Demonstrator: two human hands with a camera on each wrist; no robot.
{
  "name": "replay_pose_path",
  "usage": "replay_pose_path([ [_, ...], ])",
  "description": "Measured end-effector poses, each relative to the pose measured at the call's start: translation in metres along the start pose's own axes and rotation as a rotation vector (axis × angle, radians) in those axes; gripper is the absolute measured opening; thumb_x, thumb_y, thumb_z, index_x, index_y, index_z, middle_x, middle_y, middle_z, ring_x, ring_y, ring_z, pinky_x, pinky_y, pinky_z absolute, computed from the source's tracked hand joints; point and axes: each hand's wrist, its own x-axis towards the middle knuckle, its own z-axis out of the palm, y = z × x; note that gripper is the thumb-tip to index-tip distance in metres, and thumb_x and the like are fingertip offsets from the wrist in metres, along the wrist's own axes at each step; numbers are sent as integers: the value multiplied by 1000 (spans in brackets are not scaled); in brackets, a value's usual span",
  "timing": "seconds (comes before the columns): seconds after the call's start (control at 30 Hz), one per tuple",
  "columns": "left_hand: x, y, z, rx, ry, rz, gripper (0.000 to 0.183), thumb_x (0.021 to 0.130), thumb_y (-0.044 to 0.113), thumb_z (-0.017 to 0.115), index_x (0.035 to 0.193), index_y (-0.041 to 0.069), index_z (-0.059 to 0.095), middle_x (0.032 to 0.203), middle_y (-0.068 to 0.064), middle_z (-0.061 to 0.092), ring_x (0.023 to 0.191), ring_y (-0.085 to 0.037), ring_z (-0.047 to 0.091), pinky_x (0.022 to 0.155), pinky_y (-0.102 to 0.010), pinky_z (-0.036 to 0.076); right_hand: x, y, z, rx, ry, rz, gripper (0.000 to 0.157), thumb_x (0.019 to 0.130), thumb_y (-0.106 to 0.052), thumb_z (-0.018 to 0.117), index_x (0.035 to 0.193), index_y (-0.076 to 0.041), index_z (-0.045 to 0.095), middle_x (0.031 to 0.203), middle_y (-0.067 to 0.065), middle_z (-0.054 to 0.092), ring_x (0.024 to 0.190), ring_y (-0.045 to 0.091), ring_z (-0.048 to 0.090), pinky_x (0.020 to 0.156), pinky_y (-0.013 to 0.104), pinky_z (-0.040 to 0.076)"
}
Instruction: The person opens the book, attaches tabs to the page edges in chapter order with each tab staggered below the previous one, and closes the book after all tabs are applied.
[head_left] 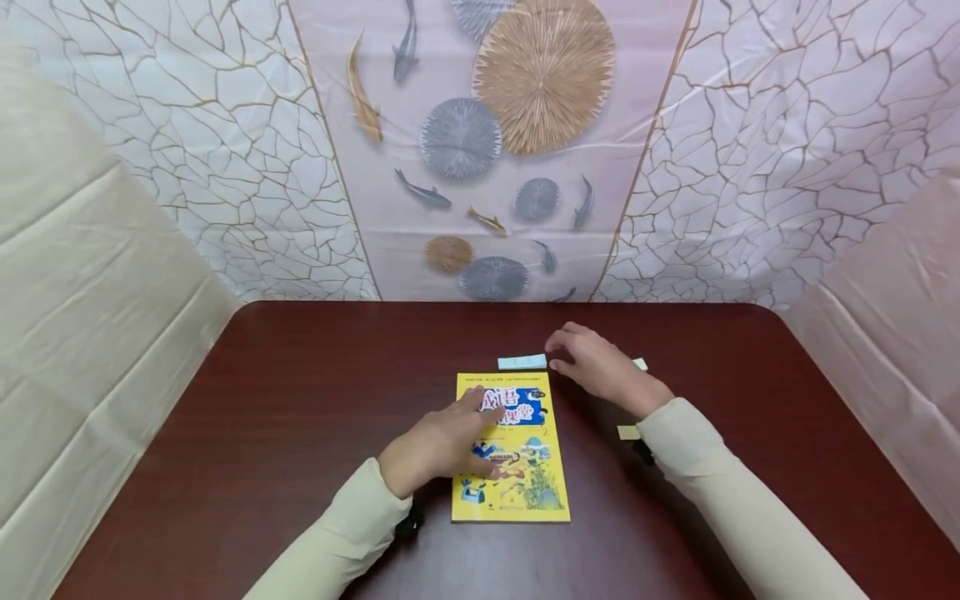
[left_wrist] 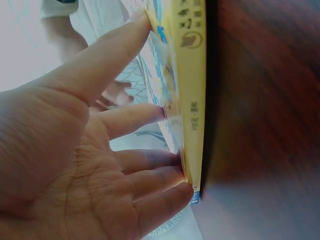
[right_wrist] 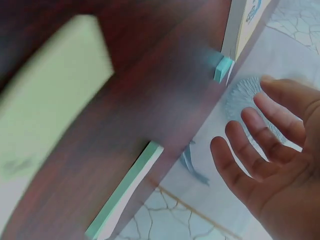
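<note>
A yellow paperback book (head_left: 551,467) with a blue title panel and cartoon pictures lies face up on the table. My left hand (head_left: 446,446) rests on its left part with fingers spread; the left wrist view shows the fingertips on the cover near the spine (left_wrist: 192,100). Just beyond the book's top edge lies a light blue strip-shaped pad of sticky notes (head_left: 522,362). Close to that pad's right end is my right hand (head_left: 600,371), raised over the table. Its fingers are loosely bent, and the right wrist view (right_wrist: 280,150) shows nothing in them.
A pale green pad (right_wrist: 125,190) lies beyond the right wrist, partly hidden in the head view. A pale yellow pad (head_left: 628,432) sits beside the right sleeve. The dark red table (head_left: 300,375) ends at a patterned cloth wall (head_left: 285,167), with cloth sides left and right.
</note>
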Motion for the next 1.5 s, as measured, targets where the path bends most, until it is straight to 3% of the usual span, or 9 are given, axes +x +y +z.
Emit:
replay_pose_path([
  [0.4,-1,0,3,30,-3,10,89,79,51,81,153,25,40,165,-10,20,148,-26,29,106,-53,41,33,-13,16,-3,-152,9,31,93,-13,71,123,-6,69,119,10,64,108,24,63,89,40,54],
  [0.73,-1,2,0,32,-3,14,88,80,50,80,154,25,39,165,-9,18,150,-24,23,106,-52,41,42,-13,20,-134,-174,-29,26,92,-15,73,118,-11,73,114,5,67,105,21,64,85,40,55],
  [1.0,0,0,0,29,-5,-4,88,79,50,81,153,26,40,165,-8,19,150,-24,23,108,-51,40,47,-4,17,-63,-242,3,24,96,-16,66,117,-6,70,113,8,63,89,17,60,77,34,53],
  [1.27,0,0,2,28,10,2,89,77,49,82,153,25,41,165,-9,20,150,-26,24,108,-54,39,25,19,-2,-75,-208,49,21,92,-13,66,112,-6,68,115,10,62,86,20,56,74,35,48],
  [1.5,0,1,3,28,21,7,89,77,48,83,153,24,42,164,-11,21,149,-28,25,107,-55,40,-2,34,0,-117,-240,50,19,92,-13,68,110,-8,68,110,7,60,80,17,54,67,32,46],
])
